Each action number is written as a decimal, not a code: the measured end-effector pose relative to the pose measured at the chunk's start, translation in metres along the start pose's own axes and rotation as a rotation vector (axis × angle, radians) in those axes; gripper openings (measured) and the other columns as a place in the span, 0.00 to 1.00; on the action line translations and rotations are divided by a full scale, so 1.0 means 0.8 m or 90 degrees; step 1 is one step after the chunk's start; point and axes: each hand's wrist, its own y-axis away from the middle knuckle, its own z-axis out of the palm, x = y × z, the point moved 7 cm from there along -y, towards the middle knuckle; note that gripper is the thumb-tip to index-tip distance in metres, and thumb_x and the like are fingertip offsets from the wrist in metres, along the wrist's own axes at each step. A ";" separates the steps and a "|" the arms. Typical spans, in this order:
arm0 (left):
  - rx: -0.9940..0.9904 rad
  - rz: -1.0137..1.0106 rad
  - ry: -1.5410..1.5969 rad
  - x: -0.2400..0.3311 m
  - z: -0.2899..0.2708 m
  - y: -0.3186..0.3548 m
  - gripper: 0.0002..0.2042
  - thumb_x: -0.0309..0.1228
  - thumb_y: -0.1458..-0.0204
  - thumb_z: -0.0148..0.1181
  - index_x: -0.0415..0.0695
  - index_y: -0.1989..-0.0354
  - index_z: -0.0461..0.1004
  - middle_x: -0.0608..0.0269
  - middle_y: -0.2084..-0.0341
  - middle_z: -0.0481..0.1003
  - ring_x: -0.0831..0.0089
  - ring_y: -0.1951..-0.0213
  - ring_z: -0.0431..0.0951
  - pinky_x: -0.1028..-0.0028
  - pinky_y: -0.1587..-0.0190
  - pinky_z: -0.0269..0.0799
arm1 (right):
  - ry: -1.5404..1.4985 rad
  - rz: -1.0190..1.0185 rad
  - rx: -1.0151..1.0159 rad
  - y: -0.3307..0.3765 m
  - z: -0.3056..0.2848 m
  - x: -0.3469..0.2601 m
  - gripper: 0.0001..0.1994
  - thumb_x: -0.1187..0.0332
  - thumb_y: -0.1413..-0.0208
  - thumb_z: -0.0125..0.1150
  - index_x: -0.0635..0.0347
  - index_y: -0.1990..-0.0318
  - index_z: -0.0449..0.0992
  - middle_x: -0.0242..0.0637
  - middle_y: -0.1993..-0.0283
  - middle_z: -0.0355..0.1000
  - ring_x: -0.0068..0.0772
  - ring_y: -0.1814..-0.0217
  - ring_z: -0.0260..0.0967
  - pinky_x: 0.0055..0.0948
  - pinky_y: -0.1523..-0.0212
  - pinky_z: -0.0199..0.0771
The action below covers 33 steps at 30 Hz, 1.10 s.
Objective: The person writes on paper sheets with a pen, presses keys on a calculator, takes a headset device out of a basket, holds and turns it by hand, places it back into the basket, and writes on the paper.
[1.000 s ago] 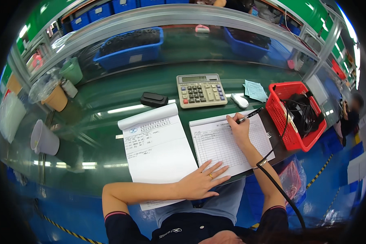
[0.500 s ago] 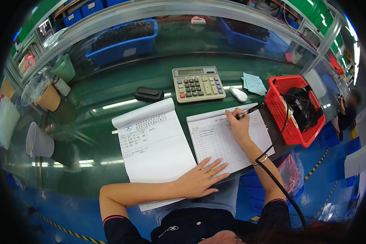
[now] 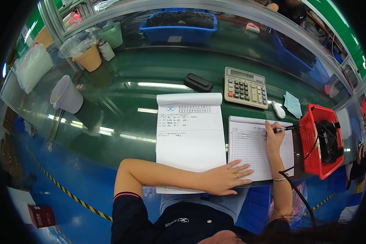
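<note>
My right hand [image 3: 275, 137] grips a black pen [image 3: 288, 128], its tip hidden behind the fingers over the upper part of a ruled form sheet [image 3: 252, 152]. Fingers spread, my left hand [image 3: 227, 177] lies flat across the lower left of that form and the edge of a notepad [image 3: 191, 150]. The notepad, with handwritten lines near its top and a folded-over upper page, lies to the left of the form. Above the form stand a beige calculator [image 3: 245, 87], a white oval gadget [image 3: 278, 110] and some light-blue slips [image 3: 293, 105].
At the right edge stands a red basket [image 3: 311, 134] of black cables, one running by my right arm. A black case [image 3: 198, 82] lies left of the calculator. Farther back are a blue crate [image 3: 179, 34] and, at left, a white bin [image 3: 67, 95] and an orange bucket [image 3: 88, 59].
The view has turned left, so the table things appear shifted to the right. My right hand still holds the pen on the form; my left hand stays flat on the papers.
</note>
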 end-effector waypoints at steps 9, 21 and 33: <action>0.024 0.015 0.019 -0.001 -0.004 0.000 0.29 0.45 0.45 0.51 0.46 0.36 0.56 0.49 0.34 0.50 0.53 0.33 0.48 0.51 0.33 0.42 | 0.026 -0.039 0.004 -0.006 -0.003 0.013 0.21 0.66 0.47 0.64 0.53 0.86 0.59 0.21 0.87 0.54 0.12 0.85 0.45 0.19 0.84 0.43; 0.024 0.023 0.023 -0.002 -0.001 0.001 0.29 0.44 0.45 0.51 0.46 0.37 0.56 0.48 0.34 0.49 0.53 0.32 0.47 0.51 0.33 0.41 | -0.028 0.060 0.025 -0.004 -0.004 0.014 0.19 0.64 0.45 0.63 0.52 0.83 0.61 0.20 0.86 0.54 0.11 0.86 0.47 0.16 0.85 0.46; 0.054 0.040 0.031 0.001 -0.002 0.002 0.30 0.44 0.48 0.54 0.43 0.39 0.59 0.46 0.35 0.51 0.52 0.33 0.47 0.51 0.33 0.39 | 0.007 -0.212 -0.229 -0.030 0.169 -0.129 0.15 0.63 0.40 0.55 0.62 0.50 0.72 0.42 0.59 0.76 0.25 0.63 0.73 0.22 0.63 0.71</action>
